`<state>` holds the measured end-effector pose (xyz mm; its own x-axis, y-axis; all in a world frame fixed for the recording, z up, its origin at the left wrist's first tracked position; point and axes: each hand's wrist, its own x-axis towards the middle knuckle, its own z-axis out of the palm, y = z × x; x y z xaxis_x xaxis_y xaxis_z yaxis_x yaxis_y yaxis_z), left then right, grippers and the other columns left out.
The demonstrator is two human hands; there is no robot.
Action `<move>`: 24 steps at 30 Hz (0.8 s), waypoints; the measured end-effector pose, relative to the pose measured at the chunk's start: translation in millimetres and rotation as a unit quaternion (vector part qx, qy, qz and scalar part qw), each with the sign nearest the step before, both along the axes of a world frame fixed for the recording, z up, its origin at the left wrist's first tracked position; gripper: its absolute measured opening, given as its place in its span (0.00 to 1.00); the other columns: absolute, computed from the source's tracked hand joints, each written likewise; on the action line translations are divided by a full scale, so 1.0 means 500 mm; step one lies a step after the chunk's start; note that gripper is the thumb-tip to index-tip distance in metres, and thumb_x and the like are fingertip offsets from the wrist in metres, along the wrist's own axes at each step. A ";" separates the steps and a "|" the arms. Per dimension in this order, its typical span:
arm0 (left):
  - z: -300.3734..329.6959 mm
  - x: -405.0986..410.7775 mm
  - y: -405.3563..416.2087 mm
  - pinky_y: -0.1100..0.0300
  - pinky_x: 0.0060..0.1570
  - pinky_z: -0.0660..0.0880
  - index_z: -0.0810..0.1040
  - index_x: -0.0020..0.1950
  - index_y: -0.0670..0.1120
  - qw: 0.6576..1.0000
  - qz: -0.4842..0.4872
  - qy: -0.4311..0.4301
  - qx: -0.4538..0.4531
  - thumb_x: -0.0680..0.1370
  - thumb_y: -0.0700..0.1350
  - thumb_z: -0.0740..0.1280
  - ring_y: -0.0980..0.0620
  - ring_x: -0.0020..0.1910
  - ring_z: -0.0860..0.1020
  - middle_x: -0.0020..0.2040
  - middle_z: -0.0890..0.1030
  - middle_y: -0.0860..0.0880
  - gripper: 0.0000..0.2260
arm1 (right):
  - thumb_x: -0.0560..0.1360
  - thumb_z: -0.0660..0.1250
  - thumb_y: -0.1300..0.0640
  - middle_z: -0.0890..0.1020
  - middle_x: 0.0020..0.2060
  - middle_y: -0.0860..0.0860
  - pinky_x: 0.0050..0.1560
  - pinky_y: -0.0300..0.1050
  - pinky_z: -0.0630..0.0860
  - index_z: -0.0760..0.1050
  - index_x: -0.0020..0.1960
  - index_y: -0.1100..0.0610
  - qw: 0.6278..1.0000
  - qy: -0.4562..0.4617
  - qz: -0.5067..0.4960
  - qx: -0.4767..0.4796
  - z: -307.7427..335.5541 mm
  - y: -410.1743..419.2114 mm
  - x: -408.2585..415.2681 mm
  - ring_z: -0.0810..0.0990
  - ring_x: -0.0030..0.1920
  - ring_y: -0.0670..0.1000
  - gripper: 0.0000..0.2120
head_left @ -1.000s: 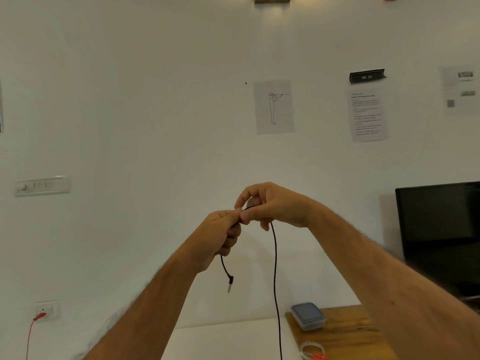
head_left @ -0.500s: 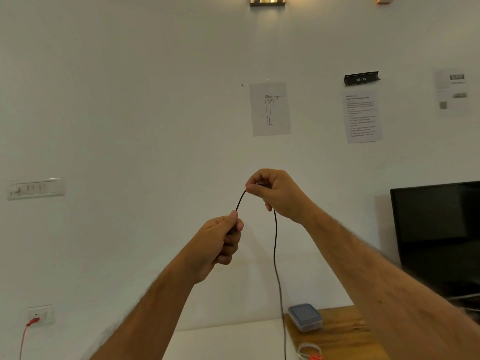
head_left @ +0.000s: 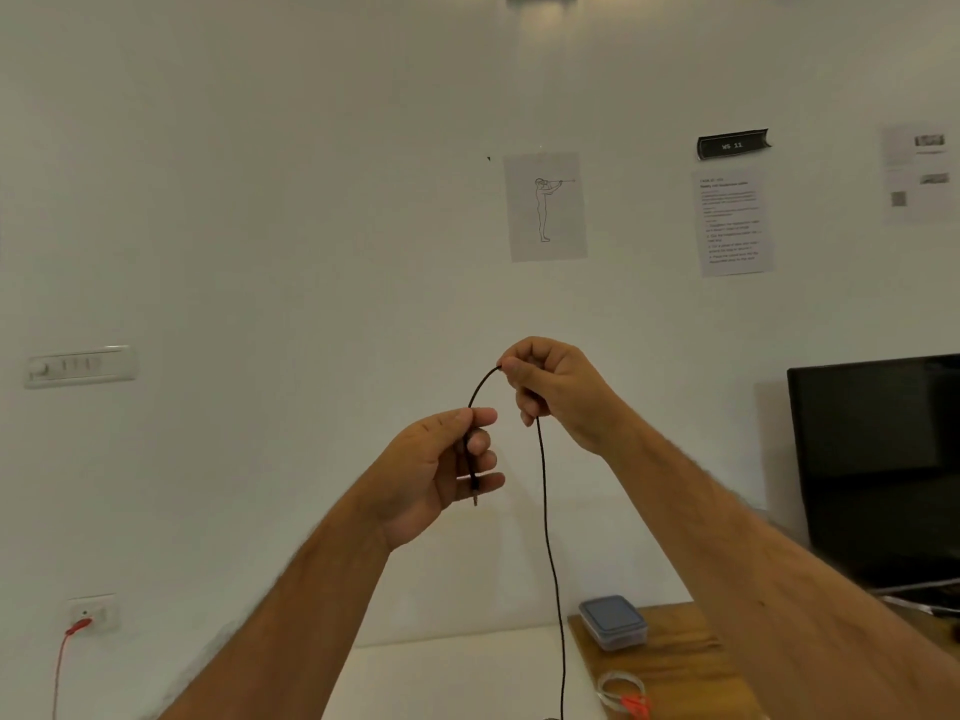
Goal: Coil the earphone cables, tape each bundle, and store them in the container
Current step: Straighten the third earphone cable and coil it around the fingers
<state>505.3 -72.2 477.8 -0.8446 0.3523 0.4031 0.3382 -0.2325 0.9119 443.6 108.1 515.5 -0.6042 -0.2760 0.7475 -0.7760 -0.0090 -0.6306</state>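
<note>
Head view: both hands raised before wall. Left hand closed on cable near plug end, plug tip poking below fingers. Right hand pinches cable higher; short arc between hands, rest hangs down past bench. Lidded container on bench, tape roll near it.

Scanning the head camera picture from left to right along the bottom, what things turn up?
Red plug → left hand → black cable → lidded container → tape roll → monitor.
</note>
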 end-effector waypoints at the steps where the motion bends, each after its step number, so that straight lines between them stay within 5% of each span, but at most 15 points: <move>1: -0.001 0.000 -0.001 0.45 0.53 0.78 0.78 0.54 0.42 1.000 -0.010 0.006 0.011 0.83 0.44 0.56 0.51 0.36 0.78 0.34 0.76 0.49 0.12 | 0.81 0.64 0.62 0.73 0.30 0.52 0.33 0.45 0.76 0.77 0.48 0.60 1.000 -0.007 0.004 0.008 -0.001 0.000 0.000 0.72 0.26 0.48 0.05; 4: 0.005 0.004 0.000 0.47 0.52 0.80 0.80 0.53 0.41 0.999 -0.027 0.025 0.028 0.77 0.45 0.61 0.50 0.36 0.81 0.34 0.79 0.48 0.12 | 0.80 0.64 0.63 0.76 0.31 0.51 0.35 0.46 0.79 0.78 0.50 0.59 0.998 -0.032 0.022 0.039 -0.008 0.000 0.002 0.74 0.28 0.48 0.05; 8: 0.010 0.017 0.007 0.55 0.38 0.82 0.80 0.52 0.42 0.999 -0.038 0.037 -0.002 0.75 0.47 0.63 0.53 0.31 0.79 0.34 0.79 0.50 0.12 | 0.80 0.64 0.63 0.79 0.34 0.53 0.36 0.42 0.79 0.79 0.50 0.59 0.997 -0.036 0.033 0.055 -0.017 -0.007 0.003 0.77 0.32 0.50 0.05; 12: 0.012 0.026 0.025 0.64 0.26 0.70 0.80 0.52 0.43 0.998 -0.050 0.045 -0.019 0.81 0.45 0.59 0.57 0.26 0.67 0.31 0.72 0.52 0.12 | 0.80 0.64 0.63 0.80 0.34 0.50 0.37 0.41 0.78 0.80 0.49 0.58 0.997 -0.034 0.053 0.043 -0.027 -0.022 0.005 0.79 0.37 0.51 0.05; 15: 0.014 0.027 0.038 0.64 0.26 0.63 0.81 0.54 0.43 0.997 -0.058 0.046 -0.034 0.84 0.45 0.55 0.57 0.26 0.61 0.29 0.67 0.52 0.15 | 0.79 0.65 0.65 0.80 0.32 0.46 0.36 0.38 0.76 0.79 0.49 0.60 0.996 -0.045 0.072 0.021 -0.036 -0.035 0.007 0.79 0.35 0.45 0.04; 19: 0.011 0.025 0.049 0.63 0.27 0.62 0.79 0.55 0.41 0.997 -0.048 0.056 -0.034 0.84 0.45 0.54 0.55 0.28 0.61 0.30 0.65 0.51 0.15 | 0.70 0.64 0.61 0.83 0.39 0.52 0.43 0.44 0.79 0.80 0.47 0.60 0.996 -0.050 0.071 0.019 -0.051 -0.046 0.009 0.82 0.41 0.50 0.09; 24: 0.026 0.007 0.039 0.64 0.29 0.66 0.77 0.53 0.41 0.996 -0.014 0.090 -0.007 0.84 0.43 0.55 0.54 0.30 0.65 0.33 0.70 0.49 0.12 | 0.79 0.64 0.65 0.80 0.29 0.48 0.36 0.45 0.78 0.78 0.40 0.53 0.992 -0.082 0.094 0.004 -0.102 -0.060 0.014 0.79 0.31 0.48 0.12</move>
